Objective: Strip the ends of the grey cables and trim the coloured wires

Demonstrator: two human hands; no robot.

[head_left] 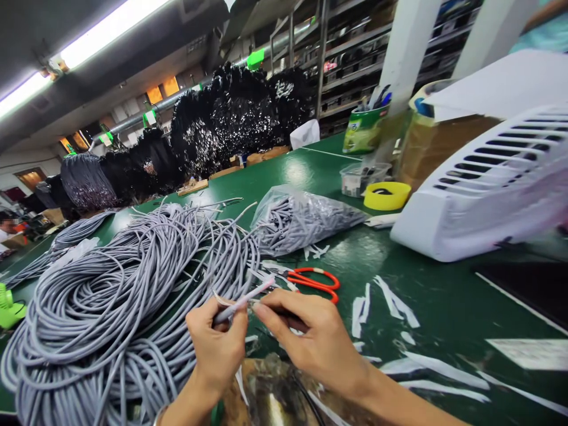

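My left hand (217,343) is closed round a grey cable (228,310), near its end. The cable's pale, stripped part (260,291) slants up to the right, and a thin whitish strip sticks out beside the thumb. Just to the right, my right hand (317,331) has thumb and forefinger pinched close to the cable; what it grips is hidden by the fingers. A large pile of coiled grey cable (106,284) lies to the left of both hands. Behind the right hand are red-handled cutters (315,281), their jaws partly covered.
On the green table (288,163) stand a clear bag of short grey pieces (306,222), yellow tape (387,196) and a white slatted casing (452,219). White scraps (394,302) lie at right. A dark metal object (270,396) sits below my hands. Black cable bundles (222,124) hang behind.
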